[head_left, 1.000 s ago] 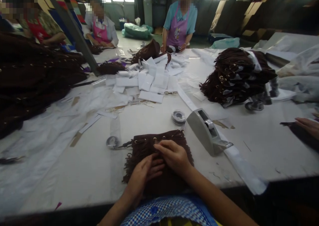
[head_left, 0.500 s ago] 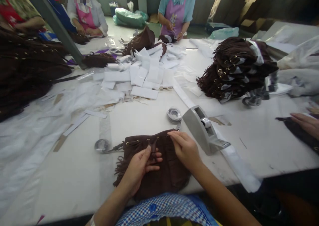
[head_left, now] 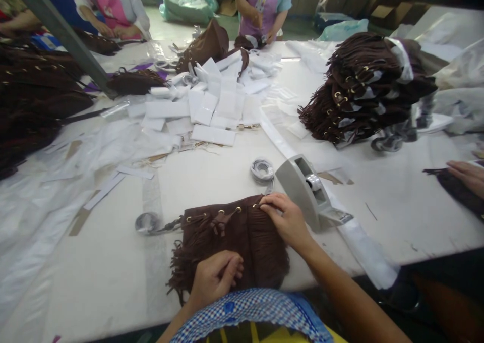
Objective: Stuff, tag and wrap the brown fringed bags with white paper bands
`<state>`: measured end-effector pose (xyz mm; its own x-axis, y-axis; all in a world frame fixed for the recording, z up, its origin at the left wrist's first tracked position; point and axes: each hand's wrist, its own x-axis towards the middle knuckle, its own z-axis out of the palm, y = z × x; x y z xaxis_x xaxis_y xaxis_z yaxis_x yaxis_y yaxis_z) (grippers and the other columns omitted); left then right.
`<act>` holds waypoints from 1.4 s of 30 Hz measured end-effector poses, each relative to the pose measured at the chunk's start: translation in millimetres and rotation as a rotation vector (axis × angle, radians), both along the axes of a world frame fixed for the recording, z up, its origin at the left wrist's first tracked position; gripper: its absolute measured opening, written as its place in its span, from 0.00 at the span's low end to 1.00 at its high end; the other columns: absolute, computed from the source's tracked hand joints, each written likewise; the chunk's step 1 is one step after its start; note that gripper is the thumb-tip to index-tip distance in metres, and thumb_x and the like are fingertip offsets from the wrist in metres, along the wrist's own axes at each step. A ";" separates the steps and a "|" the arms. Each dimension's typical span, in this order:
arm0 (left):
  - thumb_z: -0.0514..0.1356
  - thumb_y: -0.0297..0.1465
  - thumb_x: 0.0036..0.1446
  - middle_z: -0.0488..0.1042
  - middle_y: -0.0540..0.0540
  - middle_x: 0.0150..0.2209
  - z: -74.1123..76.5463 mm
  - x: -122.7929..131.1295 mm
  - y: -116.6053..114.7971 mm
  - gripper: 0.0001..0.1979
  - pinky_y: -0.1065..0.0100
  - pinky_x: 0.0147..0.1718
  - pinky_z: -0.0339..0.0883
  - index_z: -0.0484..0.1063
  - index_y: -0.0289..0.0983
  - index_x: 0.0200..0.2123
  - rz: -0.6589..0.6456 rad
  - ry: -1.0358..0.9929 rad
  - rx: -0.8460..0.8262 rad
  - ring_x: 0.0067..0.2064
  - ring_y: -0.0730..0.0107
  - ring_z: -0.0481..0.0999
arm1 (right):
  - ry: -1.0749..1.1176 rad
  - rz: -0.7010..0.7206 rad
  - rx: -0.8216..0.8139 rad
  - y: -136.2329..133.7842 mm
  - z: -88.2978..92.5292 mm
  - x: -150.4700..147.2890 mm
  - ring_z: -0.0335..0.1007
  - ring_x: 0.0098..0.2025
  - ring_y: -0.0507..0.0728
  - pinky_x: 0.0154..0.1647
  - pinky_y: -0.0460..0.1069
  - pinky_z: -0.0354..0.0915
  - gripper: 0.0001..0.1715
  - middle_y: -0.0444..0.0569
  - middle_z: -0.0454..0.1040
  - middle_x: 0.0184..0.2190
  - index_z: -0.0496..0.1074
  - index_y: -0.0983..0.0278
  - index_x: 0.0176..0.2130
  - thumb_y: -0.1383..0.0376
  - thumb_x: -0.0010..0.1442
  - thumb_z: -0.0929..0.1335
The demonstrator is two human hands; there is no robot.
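A brown suede fringed bag (head_left: 234, 239) lies flat on the white table (head_left: 113, 272) right in front of me, with gold eyelets and a drawstring knot along its top edge. My right hand (head_left: 285, 219) pinches the bag's top right corner near an eyelet. My left hand (head_left: 215, 277) rests curled on the lower fringe near the table's front edge. A wrapped metal ring on a strap (head_left: 147, 223) pokes out at the bag's left.
A grey tape dispenser (head_left: 306, 189) stands just right of the bag, a tape roll (head_left: 262, 170) behind it. White cards (head_left: 212, 111) lie mid-table. Stacked brown bags (head_left: 363, 91) sit at right, more at left (head_left: 34, 111). Other people work at the far edge; someone's hand (head_left: 467, 174) enters at right.
My left hand slid from the drawstring knot down to the lower fringe. My right hand stays at the top right corner. The view tilted downward.
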<state>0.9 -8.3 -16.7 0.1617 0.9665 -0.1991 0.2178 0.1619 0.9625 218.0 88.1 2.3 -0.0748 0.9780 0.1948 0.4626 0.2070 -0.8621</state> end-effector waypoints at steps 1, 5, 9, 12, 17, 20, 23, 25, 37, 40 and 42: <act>0.58 0.43 0.62 0.77 0.44 0.27 -0.1 0.5 0.5 0.16 0.75 0.20 0.70 0.77 0.37 0.32 0.000 0.003 -0.012 0.24 0.71 0.76 | 0.130 -0.037 -0.073 -1.3 -3.9 -1.4 0.71 0.42 0.58 0.48 0.53 0.66 0.05 0.47 0.76 0.36 0.76 0.61 0.35 0.63 0.63 0.70; 0.59 0.43 0.61 0.77 0.45 0.26 0.0 0.7 2.8 0.16 0.74 0.20 0.70 0.78 0.38 0.31 0.024 -0.025 -0.021 0.23 0.71 0.75 | 0.660 -0.184 -0.340 -6.1 -24.4 -8.2 0.73 0.35 0.56 0.39 0.50 0.70 0.15 0.47 0.77 0.33 0.74 0.63 0.36 0.54 0.58 0.72; 0.57 0.45 0.62 0.78 0.44 0.28 -0.3 -0.9 3.3 0.18 0.73 0.22 0.71 0.78 0.38 0.32 -0.023 0.020 -0.060 0.25 0.70 0.77 | 0.682 -0.252 -0.334 -7.5 -33.6 -4.6 0.73 0.34 0.56 0.38 0.51 0.72 0.17 0.47 0.76 0.32 0.73 0.63 0.38 0.52 0.58 0.72; 0.56 0.45 0.63 0.78 0.44 0.29 -0.9 -2.4 3.1 0.19 0.73 0.23 0.71 0.78 0.38 0.32 -0.050 0.041 -0.052 0.25 0.70 0.76 | 0.262 -0.247 -0.101 -10.7 -20.2 -0.9 0.73 0.44 0.59 0.48 0.55 0.71 0.11 0.51 0.76 0.41 0.75 0.61 0.42 0.57 0.62 0.70; 0.56 0.43 0.63 0.76 0.44 0.27 -1.3 -2.9 3.8 0.17 0.74 0.25 0.69 0.78 0.39 0.32 -0.064 0.048 0.024 0.27 0.70 0.75 | -0.261 0.044 0.314 -13.5 7.2 -28.4 0.68 0.55 0.63 0.59 0.58 0.66 0.29 0.53 0.73 0.53 0.67 0.57 0.60 0.63 0.61 0.71; 0.57 0.43 0.63 0.76 0.45 0.26 -2.0 -1.6 3.5 0.17 0.74 0.25 0.69 0.78 0.39 0.32 -0.072 0.046 0.028 0.27 0.70 0.75 | -0.328 0.265 0.337 -8.9 3.2 -53.1 0.71 0.49 0.60 0.51 0.55 0.71 0.26 0.52 0.75 0.53 0.66 0.60 0.61 0.68 0.64 0.67; 0.58 0.44 0.62 0.77 0.44 0.27 1.7 -2.9 2.3 0.16 0.74 0.24 0.70 0.78 0.38 0.33 -0.101 -0.037 -0.049 0.26 0.70 0.75 | -0.379 0.352 0.418 -7.4 -10.0 -62.2 0.71 0.42 0.58 0.44 0.55 0.72 0.21 0.49 0.78 0.48 0.74 0.60 0.53 0.73 0.65 0.62; 0.59 0.44 0.61 0.78 0.44 0.27 11.0 -9.7 4.6 0.16 0.73 0.24 0.71 0.79 0.38 0.34 -0.139 -0.134 -0.109 0.25 0.70 0.76 | -0.375 0.325 0.451 -10.7 -17.4 -59.2 0.72 0.42 0.57 0.43 0.55 0.72 0.21 0.49 0.78 0.48 0.75 0.61 0.52 0.74 0.65 0.61; 0.64 0.32 0.53 0.83 0.48 0.36 60.2 -27.2 187.4 0.07 0.70 0.41 0.69 0.82 0.43 0.36 -0.499 0.238 0.136 0.37 0.63 0.79 | -0.292 0.512 0.662 -24.0 -4.3 -32.2 0.75 0.37 0.49 0.33 0.46 0.71 0.18 0.40 0.79 0.49 0.74 0.60 0.53 0.69 0.63 0.70; 0.62 0.27 0.51 0.83 0.49 0.33 33.4 1.0 210.6 0.12 0.70 0.35 0.68 0.82 0.44 0.37 -0.787 0.279 0.108 0.32 0.65 0.79 | -0.347 0.494 0.727 -22.8 0.5 -27.4 0.74 0.36 0.46 0.35 0.44 0.72 0.12 0.32 0.77 0.50 0.77 0.55 0.46 0.67 0.62 0.71; 0.61 0.25 0.49 0.83 0.48 0.32 20.5 16.3 213.0 0.14 0.69 0.34 0.67 0.82 0.44 0.36 -0.816 0.268 0.158 0.33 0.64 0.79 | -0.389 0.474 0.741 -24.2 1.8 -23.9 0.74 0.38 0.46 0.41 0.44 0.73 0.10 0.26 0.76 0.51 0.78 0.49 0.42 0.65 0.61 0.72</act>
<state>17.2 204.7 3.8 0.7825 0.5888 -0.2026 0.4294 -0.2746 0.8603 194.1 63.8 4.1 -0.6206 0.4682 0.6291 0.4168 0.8765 -0.2411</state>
